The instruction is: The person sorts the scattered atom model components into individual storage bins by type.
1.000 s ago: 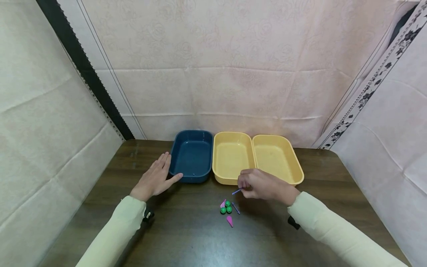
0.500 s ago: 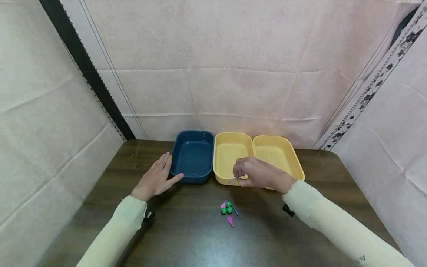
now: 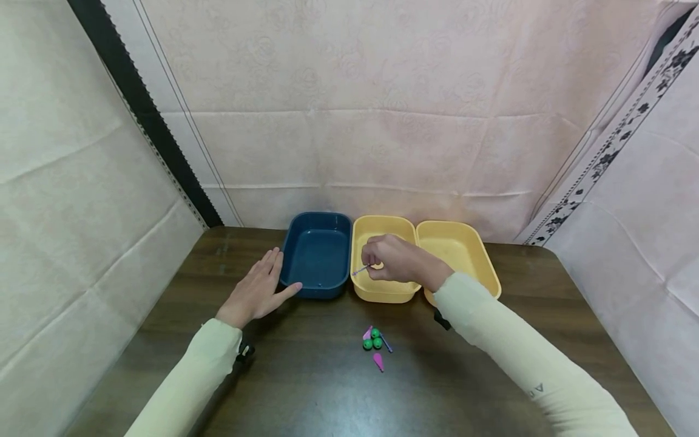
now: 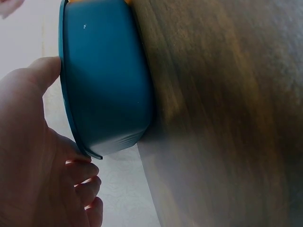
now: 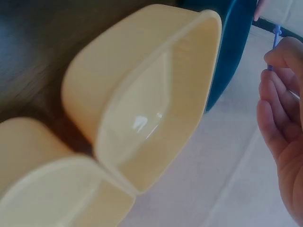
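Right hand point(image 3: 397, 259): pinches purple stick point(image 3: 360, 270), above middle yellow tray point(image 3: 385, 294). Left hand point(image 3: 253, 292): fingers outstretched, at rim of blue tray point(image 3: 317, 250). Green balls point(image 3: 368, 344): tabletop point(image 3: 306, 370), nearside of right hand. Step, apparently: carrying; next move likely calls for steady pinch, then release.

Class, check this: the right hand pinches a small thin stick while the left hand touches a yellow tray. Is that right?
Wrong colour: the left wrist view shows the left hand touching a blue tray. The rest stands.
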A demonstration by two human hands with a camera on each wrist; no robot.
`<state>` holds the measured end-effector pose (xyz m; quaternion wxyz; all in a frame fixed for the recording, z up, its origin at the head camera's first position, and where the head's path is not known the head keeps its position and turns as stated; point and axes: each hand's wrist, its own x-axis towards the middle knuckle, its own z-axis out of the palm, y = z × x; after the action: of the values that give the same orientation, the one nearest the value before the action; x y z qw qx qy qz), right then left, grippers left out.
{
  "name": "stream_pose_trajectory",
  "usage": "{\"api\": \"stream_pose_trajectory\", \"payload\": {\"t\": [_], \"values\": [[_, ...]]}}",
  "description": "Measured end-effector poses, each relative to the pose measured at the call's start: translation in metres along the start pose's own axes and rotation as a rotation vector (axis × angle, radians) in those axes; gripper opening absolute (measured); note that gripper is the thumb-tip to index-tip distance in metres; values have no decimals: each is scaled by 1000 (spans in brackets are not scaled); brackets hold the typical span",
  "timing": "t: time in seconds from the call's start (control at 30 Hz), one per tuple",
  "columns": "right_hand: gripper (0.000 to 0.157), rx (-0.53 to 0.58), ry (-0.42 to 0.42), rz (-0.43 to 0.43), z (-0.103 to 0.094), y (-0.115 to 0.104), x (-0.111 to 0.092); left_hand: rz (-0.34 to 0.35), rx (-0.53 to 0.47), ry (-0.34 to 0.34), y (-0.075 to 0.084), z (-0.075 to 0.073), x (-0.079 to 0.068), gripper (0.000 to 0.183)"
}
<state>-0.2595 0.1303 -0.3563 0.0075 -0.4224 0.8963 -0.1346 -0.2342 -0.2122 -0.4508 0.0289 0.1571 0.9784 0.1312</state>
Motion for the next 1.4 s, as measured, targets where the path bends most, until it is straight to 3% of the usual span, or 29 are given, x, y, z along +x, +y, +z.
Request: {"api": "stream_pose_trajectory", "payload": {"t": [0.33, 0.57, 0.8, 0.97, 1.13, 1.4], "values": [[5, 3, -35, 92, 19, 2, 44, -4, -1, 5, -1, 0, -2, 105], [5, 13, -42, 114, 34, 2, 61, -9, -9, -4, -1, 0, -1, 106], [24, -3, -41, 138, 27, -4, 70, -5, 7, -8, -4, -1, 0, 107], [28, 12, -60, 140, 9, -13, 56, -4, 1, -12, -3, 0, 0, 107], [24, 24, -49, 87, -4, -19, 27, 5, 0, -6, -2, -1, -1, 106], [23, -9, -76, 62, -1, -22, -27, 3, 3, -9, -1, 0, 0, 105]]}}
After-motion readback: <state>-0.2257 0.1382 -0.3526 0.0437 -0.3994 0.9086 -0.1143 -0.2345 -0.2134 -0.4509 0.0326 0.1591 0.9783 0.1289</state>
